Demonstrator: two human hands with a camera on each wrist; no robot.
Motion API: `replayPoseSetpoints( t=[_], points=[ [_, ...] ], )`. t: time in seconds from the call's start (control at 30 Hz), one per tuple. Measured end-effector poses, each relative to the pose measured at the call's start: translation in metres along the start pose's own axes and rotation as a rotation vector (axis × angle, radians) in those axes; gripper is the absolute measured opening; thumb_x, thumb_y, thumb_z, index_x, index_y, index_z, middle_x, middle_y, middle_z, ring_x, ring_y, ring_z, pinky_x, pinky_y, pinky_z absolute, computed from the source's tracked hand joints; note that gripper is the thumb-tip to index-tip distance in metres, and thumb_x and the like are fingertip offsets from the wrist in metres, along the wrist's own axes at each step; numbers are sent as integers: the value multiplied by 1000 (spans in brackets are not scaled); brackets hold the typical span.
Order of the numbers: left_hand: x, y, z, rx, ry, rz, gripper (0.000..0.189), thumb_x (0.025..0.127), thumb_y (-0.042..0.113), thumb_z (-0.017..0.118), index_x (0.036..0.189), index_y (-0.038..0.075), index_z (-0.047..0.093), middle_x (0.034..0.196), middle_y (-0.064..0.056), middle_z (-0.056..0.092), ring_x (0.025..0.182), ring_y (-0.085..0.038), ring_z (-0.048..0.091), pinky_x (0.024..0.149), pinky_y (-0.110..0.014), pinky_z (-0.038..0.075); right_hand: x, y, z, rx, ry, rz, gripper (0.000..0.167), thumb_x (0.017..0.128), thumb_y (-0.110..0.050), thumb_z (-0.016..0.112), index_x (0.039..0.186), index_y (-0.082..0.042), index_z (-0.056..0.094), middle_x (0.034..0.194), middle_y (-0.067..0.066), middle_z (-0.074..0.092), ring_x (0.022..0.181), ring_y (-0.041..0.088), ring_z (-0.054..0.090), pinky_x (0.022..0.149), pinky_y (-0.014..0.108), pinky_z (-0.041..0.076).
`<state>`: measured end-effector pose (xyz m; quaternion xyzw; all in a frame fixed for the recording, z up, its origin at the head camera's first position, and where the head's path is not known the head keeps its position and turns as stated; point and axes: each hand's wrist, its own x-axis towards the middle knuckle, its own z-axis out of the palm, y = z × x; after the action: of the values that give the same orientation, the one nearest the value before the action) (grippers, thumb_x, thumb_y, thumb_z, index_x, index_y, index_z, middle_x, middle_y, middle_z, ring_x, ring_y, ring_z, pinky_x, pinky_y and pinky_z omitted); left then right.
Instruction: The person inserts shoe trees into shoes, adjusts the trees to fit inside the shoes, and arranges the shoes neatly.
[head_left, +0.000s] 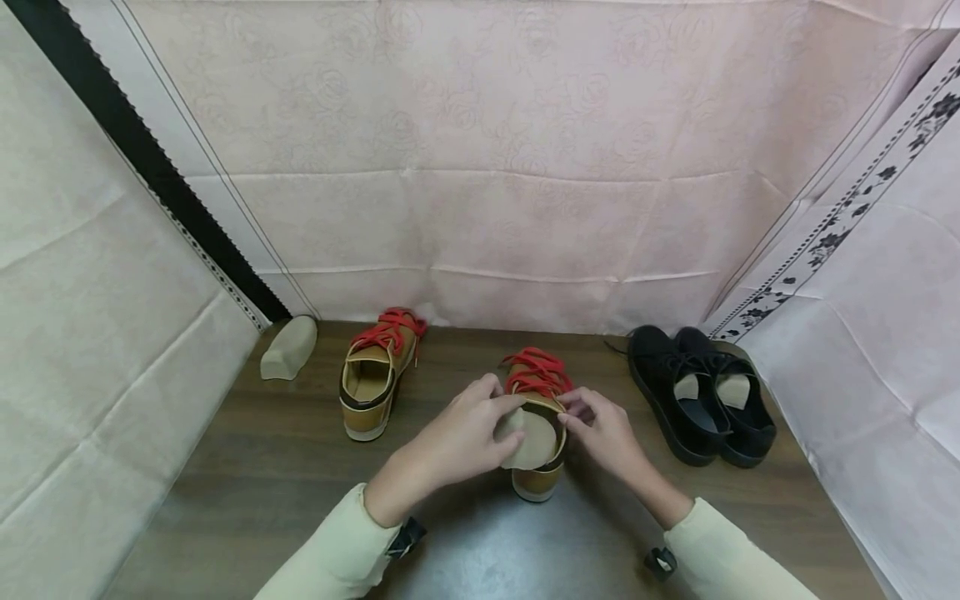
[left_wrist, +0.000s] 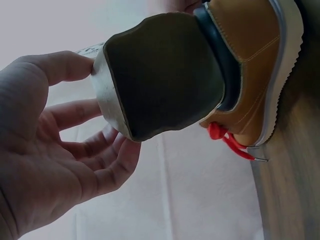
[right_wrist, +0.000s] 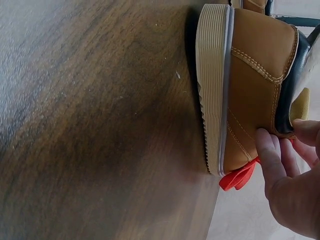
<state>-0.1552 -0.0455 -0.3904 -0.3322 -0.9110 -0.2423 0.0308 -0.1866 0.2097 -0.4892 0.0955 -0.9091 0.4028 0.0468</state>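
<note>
A tan shoe (head_left: pixel 537 483) with red laces stands in the middle of the wooden surface, toe away from me. My left hand (head_left: pixel 467 429) pinches a hollow beige shoe insert (head_left: pixel 538 442) between thumb and fingers. The insert (left_wrist: pixel 162 77) is at the shoe's opening, its far end hidden there. My right hand (head_left: pixel 604 429) grips the collar edge of the same shoe (right_wrist: pixel 255 65), with the thumb at the opening and the fingers against the outer side. Some of the right fingers are cut off in the right wrist view.
A second tan shoe (head_left: pixel 367 396) with red laces stands to the left. Farther left, another beige insert (head_left: pixel 290 348) lies near the cloth wall. Two black shoes (head_left: pixel 667 400) with beige inserts inside stand at the right. Cloth (head_left: pixel 480 225) hangs along the back.
</note>
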Motion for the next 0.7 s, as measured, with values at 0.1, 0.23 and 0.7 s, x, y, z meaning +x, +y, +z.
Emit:
replayPoseSetpoints(
  t=[0.1,0.23,0.7],
  points=[
    [2,1,5,6,6,-6,42,95,30,74,130,7,71,105,-4,56,88,-14,50,72,-25,47,0,0,0,8,1,-7,19,93,-11,77,111,-16,73,88,0,69,79,12,65,70,26,55],
    [5,3,11,17,12,-1,41,95,30,75,128,7,72,104,-5,56,86,-14,50,68,-23,46,-1,0,-1,20,-2,-11,19,94,-11,77,112,-16,73,88,0,69,78,12,65,69,26,55],
    [14,8,31,73,21,-54,42,95,33,75,128,7,71,110,-8,58,91,-17,53,74,-27,50,0,0,-2,26,-1,2,20,94,-11,76,113,-15,73,89,1,69,77,12,65,65,25,55]
  ],
)
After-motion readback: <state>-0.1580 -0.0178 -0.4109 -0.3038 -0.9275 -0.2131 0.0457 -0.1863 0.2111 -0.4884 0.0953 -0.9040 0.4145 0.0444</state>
